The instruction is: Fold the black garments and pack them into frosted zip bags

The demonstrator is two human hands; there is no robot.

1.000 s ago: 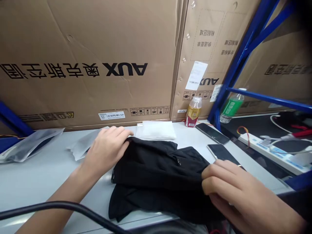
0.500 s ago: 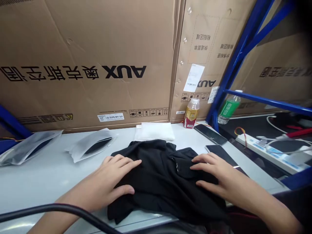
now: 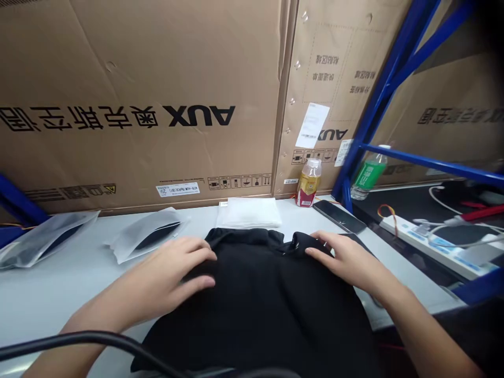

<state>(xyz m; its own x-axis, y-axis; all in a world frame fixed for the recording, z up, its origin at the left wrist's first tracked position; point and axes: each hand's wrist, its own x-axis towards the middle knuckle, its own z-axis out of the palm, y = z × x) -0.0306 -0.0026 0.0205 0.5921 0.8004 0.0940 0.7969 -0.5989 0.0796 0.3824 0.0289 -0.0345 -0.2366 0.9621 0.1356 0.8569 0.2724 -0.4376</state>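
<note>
A black garment (image 3: 252, 294) lies spread on the white tabletop, its gathered upper edge facing the boxes and its lower part reaching the near edge of the view. My left hand (image 3: 179, 270) is at its upper left side, with fabric running between thumb and fingers. At the upper right corner, my right hand (image 3: 344, 257) has a fold of the cloth between its thumb and fingers. Small light marks show on the fabric beside the right thumb. Which kind of garment it is, I cannot tell.
Two frosted bags (image 3: 151, 231) with dark contents lie left on the white table (image 3: 27, 299). Behind the garment is a white packet (image 3: 252, 211). A bottle (image 3: 309, 182) and a phone (image 3: 338, 215) are at right, near a blue frame (image 3: 364, 123). A black cable (image 3: 79, 337) crosses the lower left.
The bunched garment has been spread out and now extends farther toward me. My left hand moved slightly left; my right hand moved up to the corner and closed on a fold.
</note>
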